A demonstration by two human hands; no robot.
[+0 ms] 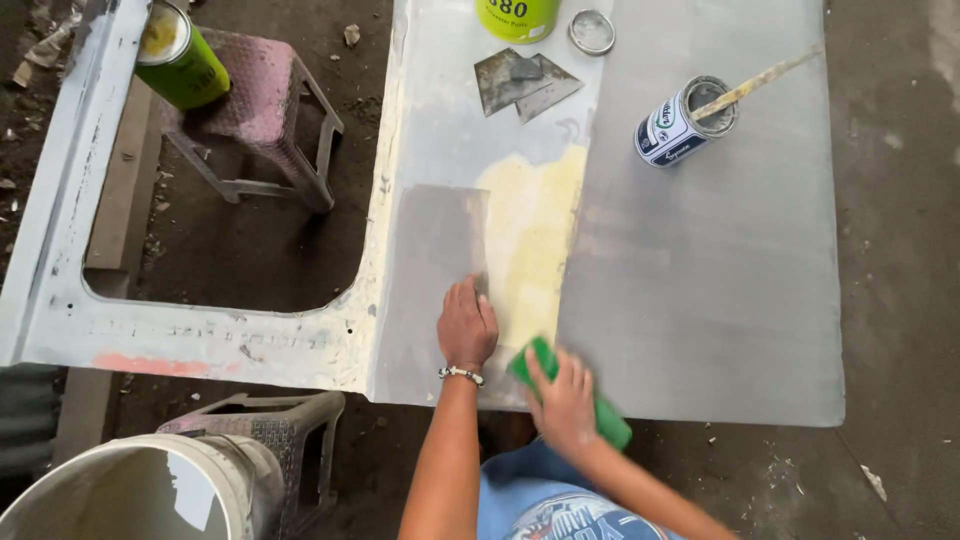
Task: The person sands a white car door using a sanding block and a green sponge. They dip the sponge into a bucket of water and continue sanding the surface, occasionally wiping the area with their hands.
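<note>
A grey metal door panel (700, 260) lies flat, with a window cut-out on its left side. A yellowish patch of filler (535, 235) runs down its middle. My left hand (465, 325) rests flat on the panel beside the patch, fingers together, holding nothing. My right hand (562, 400) grips a green block (612, 422) pressed against the panel's near edge, just below the patch; the hand is motion-blurred.
At the panel's far end stand a yellow-green can (517, 18), a round lid (591, 31), two metal spreaders (525, 80) and a small tin (683, 120) with a stick in it. Pink stools (262, 95) carry another green can (178, 55). A white bucket (150, 490) sits near left.
</note>
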